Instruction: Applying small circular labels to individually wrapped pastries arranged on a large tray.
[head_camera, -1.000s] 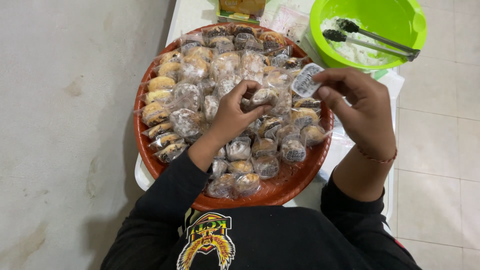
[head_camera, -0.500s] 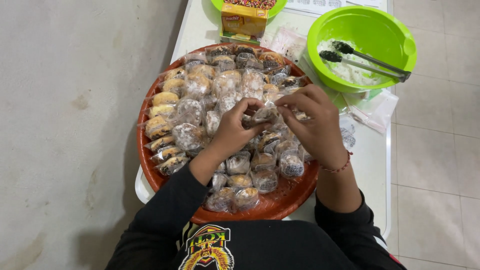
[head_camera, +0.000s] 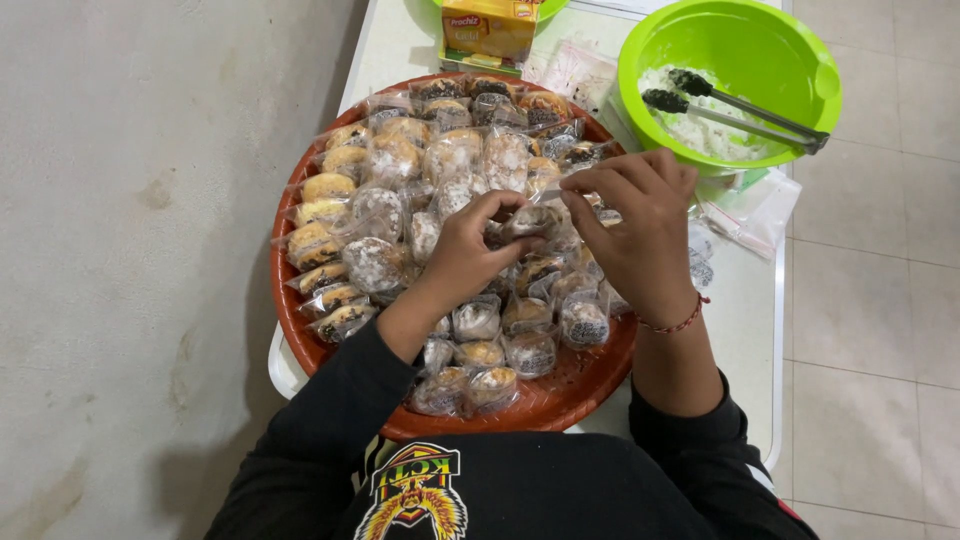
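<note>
A white tabletop (head_camera: 745, 290) stands between a grey concrete floor on one side and pale tiled floor on the other. On it sits a round red-orange tray (head_camera: 560, 395) packed with small pastries, each sealed in its own clear plastic wrapper; some look dusted white, others topped dark. Both hands meet over the middle of the tray. The left hand (head_camera: 468, 250) has its grip closed on one wrapped pastry (head_camera: 528, 220), thumb and fingertips pinching its near side. The right hand (head_camera: 640, 235), with a red thread bracelet (head_camera: 678, 324) at the wrist, has its fingers pinched on the far edge of the same wrapper; what exactly they press there is hard to make out. The held pastry hovers just above the others, touching or nearly touching them. Beyond the tray, a lime-green bowl (head_camera: 800, 60) holds white shreds, possibly grated coconut, and a pair of metal tongs (head_camera: 740, 105) resting across it. A yellow-orange box (head_camera: 490, 32) stands near the tray's far rim.
</note>
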